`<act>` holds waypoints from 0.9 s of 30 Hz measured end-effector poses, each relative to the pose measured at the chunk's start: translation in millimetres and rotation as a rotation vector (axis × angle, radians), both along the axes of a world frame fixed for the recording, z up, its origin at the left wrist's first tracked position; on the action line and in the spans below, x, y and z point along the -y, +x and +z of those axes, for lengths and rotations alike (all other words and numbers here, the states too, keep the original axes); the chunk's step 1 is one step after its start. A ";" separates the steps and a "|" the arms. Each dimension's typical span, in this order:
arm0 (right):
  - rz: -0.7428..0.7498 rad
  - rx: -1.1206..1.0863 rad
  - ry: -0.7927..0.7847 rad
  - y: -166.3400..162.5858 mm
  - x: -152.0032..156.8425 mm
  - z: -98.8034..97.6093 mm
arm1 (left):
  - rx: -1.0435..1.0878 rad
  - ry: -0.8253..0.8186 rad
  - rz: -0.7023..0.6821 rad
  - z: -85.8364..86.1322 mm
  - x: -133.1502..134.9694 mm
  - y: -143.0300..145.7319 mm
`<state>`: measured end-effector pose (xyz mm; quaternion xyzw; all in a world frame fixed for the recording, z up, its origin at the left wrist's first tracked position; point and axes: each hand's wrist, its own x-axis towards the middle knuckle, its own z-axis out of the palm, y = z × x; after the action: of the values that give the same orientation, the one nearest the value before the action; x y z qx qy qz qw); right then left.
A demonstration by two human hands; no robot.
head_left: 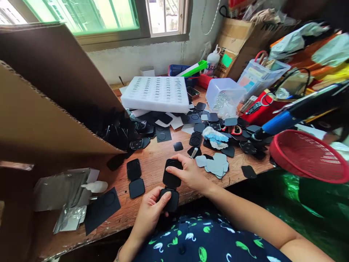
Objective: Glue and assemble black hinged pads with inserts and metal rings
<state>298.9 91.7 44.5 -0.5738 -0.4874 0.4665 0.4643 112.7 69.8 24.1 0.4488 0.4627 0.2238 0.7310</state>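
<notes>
Between my two hands is an unfolded black hinged case (172, 178), two rounded square halves joined in the middle, held over the table's front edge. My left hand (155, 203) pinches its lower half, thumb on top. With the thumb laid on the upper half, my right hand (188, 173) grips that part from the right side. A similar black hinged case (135, 178) lies unfolded on the table to the left. Beyond my right hand are a pile of pale grey rounded square pieces (216, 164) and a small silver cylinder (194, 153). A small black square (178, 146) lies farther back.
A large cardboard box (54, 102) full of black pieces stands on the left. At the back sits a white foam tray (155, 94) beside a tipped translucent bin (225, 92). A red basket (308, 156) and a blue-black handle (283, 120) are at right.
</notes>
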 end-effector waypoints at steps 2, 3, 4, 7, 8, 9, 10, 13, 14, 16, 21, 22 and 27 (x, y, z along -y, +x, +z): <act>-0.026 0.067 0.052 -3.0 3.6 -2.6 | -0.024 -0.005 0.021 -2.4 3.0 0.2; -0.035 0.018 0.047 -5.3 5.9 -5.8 | -0.025 -0.005 0.049 -4.1 5.1 0.4; -0.030 -0.076 0.015 -8.1 8.6 -10.0 | -0.019 -0.004 0.087 -6.0 7.4 0.5; 0.088 -0.373 -0.148 -16.2 17.7 -24.4 | -0.003 -0.008 0.162 -10.0 11.8 -1.9; 0.142 -0.411 -0.178 -18.0 19.9 -28.0 | -0.005 -0.001 0.148 -10.8 10.6 -4.4; 0.180 -0.413 -0.188 -19.0 20.6 -30.7 | -0.017 0.029 0.123 -11.3 7.0 -8.1; 0.197 -0.387 -0.184 -19.3 19.4 -32.4 | -0.049 0.095 0.105 -11.9 0.9 -12.9; 0.212 -0.220 -0.193 -19.8 1.3 -34.2 | -0.312 0.483 0.154 -16.3 -31.6 -33.3; 0.226 -0.147 -0.205 -21.2 -8.5 -34.8 | -0.455 0.627 0.176 -19.5 -45.4 -40.5; 0.269 -0.032 -0.219 -27.4 -29.3 -38.0 | -0.707 0.856 0.117 -29.2 -71.9 -52.5; 0.286 0.098 -0.223 -50.8 -61.7 -56.7 | -0.851 0.945 -0.064 -58.7 -102.7 -62.0; 0.265 0.124 -0.213 -54.1 -63.4 -60.7 | -0.852 0.949 -0.086 -62.6 -102.4 -62.8; 0.185 0.226 -0.154 -54.8 -57.8 -68.9 | -0.906 1.007 -0.210 -66.4 -96.3 -70.6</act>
<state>244.1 149.5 -24.5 -0.6091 -0.5500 0.4760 0.3161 42.1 166.1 -42.3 0.8259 0.5163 0.1300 0.1855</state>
